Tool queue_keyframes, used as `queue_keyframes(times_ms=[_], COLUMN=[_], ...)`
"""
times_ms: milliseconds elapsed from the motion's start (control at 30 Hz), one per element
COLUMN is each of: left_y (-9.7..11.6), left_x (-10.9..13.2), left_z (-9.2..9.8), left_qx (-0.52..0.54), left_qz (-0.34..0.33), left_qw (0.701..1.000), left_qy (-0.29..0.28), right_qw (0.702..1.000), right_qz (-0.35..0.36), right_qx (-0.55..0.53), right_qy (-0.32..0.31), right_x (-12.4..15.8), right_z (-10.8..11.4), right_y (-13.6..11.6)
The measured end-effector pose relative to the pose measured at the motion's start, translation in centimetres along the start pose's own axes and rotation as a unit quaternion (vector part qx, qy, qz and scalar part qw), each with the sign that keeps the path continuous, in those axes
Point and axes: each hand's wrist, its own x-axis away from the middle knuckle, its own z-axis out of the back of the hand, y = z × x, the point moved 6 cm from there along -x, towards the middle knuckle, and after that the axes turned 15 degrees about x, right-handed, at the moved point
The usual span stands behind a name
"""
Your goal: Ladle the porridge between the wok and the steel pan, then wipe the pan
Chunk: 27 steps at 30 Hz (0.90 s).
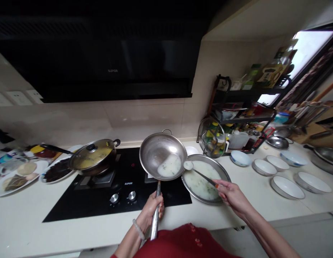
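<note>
My left hand (153, 206) is wrapped round the metal handle of a steel wok (150, 152), which tilts to the right above the hob. A small pool of milky white soup (169, 165) with green flecks lies low in the wok's right side. In my right hand (231, 193) is a ladle (201, 175) with a dark handle; its bowl, with white liquid in it, hangs between the wok's rim and a wide steel basin (227, 175). The basin holds more of the same white soup and stands on the counter, partly under the wok.
A lidded pan (92, 157) sits on the left burner of the black hob (120, 200). Plates of food (21, 179) stand farther left. Several bowls (287, 187) are on the right counter, with a spice rack (247, 118) and a glass lid (212, 138) behind. A range hood (112, 53) overhangs the hob.
</note>
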Motion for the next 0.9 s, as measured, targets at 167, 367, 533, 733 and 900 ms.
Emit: queue_keyframes(times_ms=[167,367,533,733,900], left_y=[-0.1,-0.1,-0.1,-0.1,0.0], left_x=[-0.1,-0.2,-0.1,-0.1,0.0], left_z=[0.0,0.1,0.0,-0.1,-0.1], left_qx=[0.005,0.004,0.004,0.008,0.006], left_qz=[-0.002,-0.003,-0.007,-0.003,-0.007], left_qw=[1.000,1.000,1.000,1.000,1.000], left_qy=[-0.004,-0.005,-0.005,-0.005,-0.005], right_qw=[0.974,0.858,0.778,0.874,0.972], right_qz=[0.117,0.227,0.285,0.192,0.116], right_qx=[0.170,0.413,0.512,0.384,0.152], right_qy=[0.095,0.205,0.226,0.228,0.136], right_x=[-0.5,0.0,1.7,0.9,-0.3], right_z=[1.9,2.7,2.4,2.9,1.7], right_y=[3.3,7.0,8.6,7.8,3.9])
